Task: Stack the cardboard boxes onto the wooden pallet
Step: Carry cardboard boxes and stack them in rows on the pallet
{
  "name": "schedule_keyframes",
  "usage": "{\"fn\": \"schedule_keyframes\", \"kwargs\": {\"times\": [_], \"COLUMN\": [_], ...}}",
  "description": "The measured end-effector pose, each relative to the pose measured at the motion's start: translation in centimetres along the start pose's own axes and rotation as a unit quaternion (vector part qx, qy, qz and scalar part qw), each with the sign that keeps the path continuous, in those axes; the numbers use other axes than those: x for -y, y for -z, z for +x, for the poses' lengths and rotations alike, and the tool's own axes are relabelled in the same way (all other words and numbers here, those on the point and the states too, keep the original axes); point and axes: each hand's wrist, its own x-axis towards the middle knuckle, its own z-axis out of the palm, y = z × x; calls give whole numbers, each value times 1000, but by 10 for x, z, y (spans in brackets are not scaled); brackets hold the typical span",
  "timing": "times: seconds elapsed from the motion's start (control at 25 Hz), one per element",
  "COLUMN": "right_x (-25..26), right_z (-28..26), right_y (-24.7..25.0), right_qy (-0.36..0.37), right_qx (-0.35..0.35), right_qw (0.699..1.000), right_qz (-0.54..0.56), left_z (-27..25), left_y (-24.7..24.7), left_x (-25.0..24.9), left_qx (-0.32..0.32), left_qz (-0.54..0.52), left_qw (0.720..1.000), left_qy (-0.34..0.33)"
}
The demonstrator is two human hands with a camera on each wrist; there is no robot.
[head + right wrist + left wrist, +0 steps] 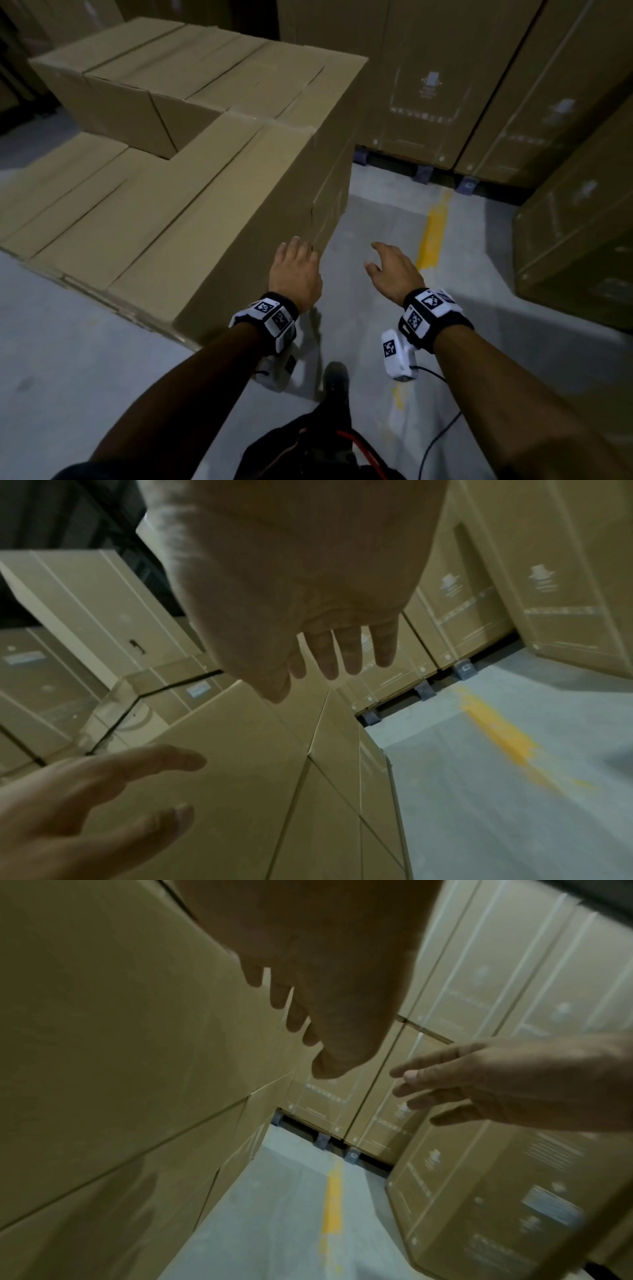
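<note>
Head view, stack of cardboard boxes [191,192]: fills the upper left and centre of the frame; it stands on the grey floor [68,359], and the top layer is only partly filled. The wooden pallet cannot be seen.
Head view, left hand [297,274]: at the centre, back up, close to the near right corner of the stack; fingers relaxed, holding nothing. Touching or not, I cannot tell.
Head view, right hand [394,270]: right of centre, over the floor, apart from the stack; fingers loosely spread, empty.
Head view, surroundings: tall printed cartons [445,85] on dark feet fill the upper right; a yellow floor line [433,236] runs between them and the stack.
Left wrist view, left hand [325,974]: upper centre, fingers slightly apart, beside the stack wall [120,1042] at left.
Left wrist view, right hand [514,1083]: at right, fingers spread, empty.
Right wrist view, right hand [308,588]: upper centre, fingers straight, close together.
Right wrist view, left hand [85,804]: lower left, fingers open before the stack [274,777].
</note>
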Motion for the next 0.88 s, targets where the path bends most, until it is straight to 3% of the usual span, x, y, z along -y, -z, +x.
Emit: {"fn": "schedule_keyframes", "kwargs": {"times": [0.28, 0.4, 0.6, 0.72, 0.88], "right_x": [-10, -3, 12, 10, 1], "right_z": [153, 195, 259, 293, 317], "right_y": [28, 33, 28, 16, -1], "right_qy": [57, 86, 166, 199, 222], "right_qx": [52, 81, 149, 207, 281], "right_qw": [996, 992, 972, 957, 934], "right_qz": [-34, -52, -74, -47, 8], "left_z": [115, 138, 152, 149, 128], "left_y": [-19, -17, -31, -45, -62], "left_x": [0, -4, -14, -33, -77], "left_qx": [-17, 7, -9, 14, 34], "left_qz": [-34, -63, -75, -78, -95], "left_qw": [997, 990, 971, 943, 879], "left_qy": [71, 124, 228, 324, 466]}}
